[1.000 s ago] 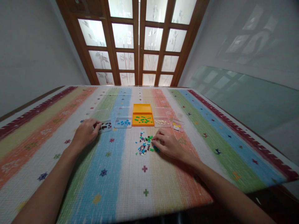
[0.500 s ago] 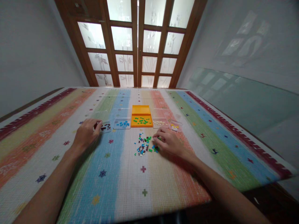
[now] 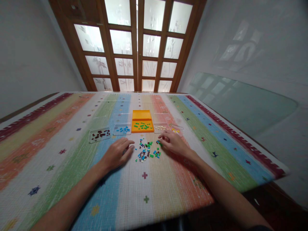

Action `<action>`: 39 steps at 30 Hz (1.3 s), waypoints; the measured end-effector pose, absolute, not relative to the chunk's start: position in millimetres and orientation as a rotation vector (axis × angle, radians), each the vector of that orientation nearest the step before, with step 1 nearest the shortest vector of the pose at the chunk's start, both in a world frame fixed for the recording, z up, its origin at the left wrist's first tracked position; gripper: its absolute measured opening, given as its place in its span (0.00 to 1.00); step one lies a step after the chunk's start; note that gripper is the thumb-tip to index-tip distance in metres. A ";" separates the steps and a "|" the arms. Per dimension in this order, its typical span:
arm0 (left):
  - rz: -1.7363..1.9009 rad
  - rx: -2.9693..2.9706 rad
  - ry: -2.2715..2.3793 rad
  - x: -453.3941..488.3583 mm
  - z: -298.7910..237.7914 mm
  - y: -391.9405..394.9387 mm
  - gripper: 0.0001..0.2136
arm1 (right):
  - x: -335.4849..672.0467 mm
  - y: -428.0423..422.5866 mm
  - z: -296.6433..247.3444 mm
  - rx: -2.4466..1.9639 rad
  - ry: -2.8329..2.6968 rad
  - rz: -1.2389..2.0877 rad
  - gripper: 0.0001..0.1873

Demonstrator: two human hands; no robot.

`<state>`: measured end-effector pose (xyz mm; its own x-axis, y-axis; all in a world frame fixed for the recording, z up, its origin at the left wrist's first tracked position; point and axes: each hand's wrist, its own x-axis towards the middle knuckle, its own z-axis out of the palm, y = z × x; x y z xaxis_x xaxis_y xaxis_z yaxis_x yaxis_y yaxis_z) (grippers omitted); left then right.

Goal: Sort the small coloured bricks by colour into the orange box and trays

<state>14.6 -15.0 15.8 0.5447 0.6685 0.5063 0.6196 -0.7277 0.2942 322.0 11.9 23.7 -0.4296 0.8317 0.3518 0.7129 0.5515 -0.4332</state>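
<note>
A loose pile of small toy bricks point(image 3: 145, 154) in blue, green, brown and white lies on the striped tablecloth. At the pile's left edge is my left hand point(image 3: 117, 152), its thumb and forefinger apart with nothing between them. My right hand point(image 3: 174, 144) rests at the right edge of the pile, fingers curled and tips close together. A few bricks lie by those fingertips, and whether one is pinched there I cannot make out. Beyond my left hand stands a clear box point(image 3: 99, 135) holding dark brown bricks.
An open orange case point(image 3: 142, 131) with green bricks stands at the middle. To its left is a clear box of blue bricks point(image 3: 124, 130). On its right are clear boxes with cream bricks point(image 3: 160, 127) and yellow bricks point(image 3: 175, 130). The table's near edge lies below my forearms.
My left hand has moved from the box of brown bricks rightward and nearer, to the pile, and its fingers have parted. My right hand stays at the pile's right side. The view has shifted slightly.
</note>
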 end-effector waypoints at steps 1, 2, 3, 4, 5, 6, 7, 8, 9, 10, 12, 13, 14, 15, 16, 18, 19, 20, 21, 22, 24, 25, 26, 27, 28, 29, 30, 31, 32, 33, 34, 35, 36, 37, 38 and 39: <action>0.904 2.687 1.111 16.3 14.3 -16.1 0.11 | 322.2 12.2 22.9 -1.239 -2.278 0.298 0.07; 0.882 2.685 1.106 17.4 13.1 -16.9 0.11 | 322.1 12.3 22.4 -1.236 -2.298 0.300 0.08; 0.867 2.686 1.107 18.1 12.0 -17.3 0.11 | 321.8 12.2 22.0 -1.233 -2.317 0.300 0.08; 0.853 2.688 1.108 18.5 11.2 -17.5 0.11 | 321.3 11.9 21.9 -1.231 -2.334 0.298 0.09; 0.841 2.692 1.108 18.6 10.6 -17.5 0.11 | 320.6 11.5 22.0 -1.231 -2.347 0.295 0.09; 0.830 2.694 1.110 18.6 10.3 -17.4 0.11 | 319.8 11.0 22.3 -1.234 -2.355 0.290 0.10; 0.821 2.697 1.108 18.6 10.0 -17.4 0.11 | 319.0 10.5 22.7 -1.238 -2.363 0.285 0.10; 0.812 2.697 1.106 18.6 9.9 -17.3 0.12 | 318.4 10.1 23.2 -1.242 -2.371 0.282 0.10; 0.803 2.694 1.100 18.6 9.9 -17.3 0.12 | 318.0 9.9 23.6 -1.247 -2.380 0.281 0.11; 0.797 2.689 1.094 18.6 9.8 -17.3 0.12 | 317.8 9.9 24.0 -1.252 -2.388 0.281 0.11; 0.793 2.673 1.082 18.6 9.7 -17.4 0.11 | 318.5 10.5 24.7 -1.259 -2.407 0.289 0.13; 0.792 2.669 1.075 18.7 9.5 -17.3 0.11 | 319.2 11.1 25.0 -1.262 -2.417 0.298 0.14; 0.792 2.667 1.072 18.7 9.3 -17.3 0.11 | 319.9 11.7 25.3 -1.266 -2.424 0.311 0.15; 0.791 2.666 1.072 18.8 9.0 -17.2 0.11 | 320.6 12.1 25.6 -1.267 -2.431 0.323 0.16; 0.787 2.665 1.072 19.1 8.8 -17.1 0.11 | 320.9 12.4 26.0 -1.266 -2.435 0.334 0.17; 0.782 2.659 1.077 19.8 8.6 -16.9 0.12 | 320.5 12.2 26.8 -1.263 -2.438 0.342 0.17; 0.782 2.653 1.079 20.4 8.6 -16.8 0.11 | 319.7 11.6 27.2 -1.268 -2.437 0.338 0.16; 0.782 2.647 1.080 21.0 8.7 -16.8 0.11 | 318.7 10.7 27.7 -1.279 -2.436 0.334 0.15; 0.782 2.644 1.078 21.6 9.0 -16.9 0.11 | 317.4 9.8 28.1 -1.295 -2.433 0.328 0.13; 0.780 2.641 1.075 22.2 9.4 -17.0 0.11 | 316.3 8.7 28.5 -1.312 -2.431 0.323 0.12; 0.774 2.637 1.067 23.1 10.3 -17.4 0.10 | 314.6 7.1 29.0 -1.335 -2.428 0.309 0.10; 0.773 2.635 1.063 23.4 10.8 -17.6 0.10 | 314.2 6.6 29.1 -1.338 -2.430 0.303 0.09; 0.774 2.634 1.059 23.6 11.1 -17.7 0.10 | 314.2 6.3 29.2 -1.338 -2.434 0.298 0.09; 0.777 2.633 1.055 23.7 11.3 -17.8 0.10 | 314.4 6.2 29.1 -1.338 -2.438 0.295 0.10; 0.780 2.632 1.055 23.8 11.4 -17.8 0.10 | 314.7 6.3 28.9 -1.338 -2.443 0.294 0.10; 0.781 2.631 1.054 23.8 11.4 -17.8 0.10 | 314.9 6.5 28.7 -1.338 -2.444 0.292 0.10; 0.783 2.630 1.056 23.8 11.3 -17.8 0.10 | 314.9 6.7 28.4 -1.336 -2.443 0.289 0.11; 0.785 2.630 1.055 23.8 11.3 -17.8 0.10 | 314.6 6.9 28.1 -1.329 -2.439 0.282 0.11; 0.784 2.631 1.055 23.8 11.3 -17.8 0.10 | 314.2 7.0 27.8 -1.318 -2.436 0.275 0.11; 0.780 2.633 1.053 23.8 11.3 -17.8 0.10 | 313.5 7.0 27.4 -1.304 -2.435 0.268 0.11; 0.778 2.636 1.051 23.9 11.4 -17.9 0.10 | 312.6 7.0 27.0 -1.290 -2.435 0.264 0.11; 0.775 2.639 1.049 24.1 11.5 -18.0 0.10 | 311.8 6.9 26.5 -1.278 -2.437 0.264 0.11; 0.773 2.639 1.049 24.2 11.6 -18.1 0.10 | 310.9 6.7 26.0 -1.268 -2.437 0.268 0.11; 0.773 2.638 1.049 24.4 11.7 -18.1 0.10 | 310.2 6.5 25.4 -1.261 -2.439 0.275 0.11; 0.775 2.636 1.050 24.5 11.7 -18.2 0.10 | 309.6 6.4 24.9 -1.255 -2.440 0.283 0.11; 0.776 2.634 1.049 24.6 11.7 -18.1 0.10 | 309.2 6.2 24.4 -1.250 -2.439 0.289 0.12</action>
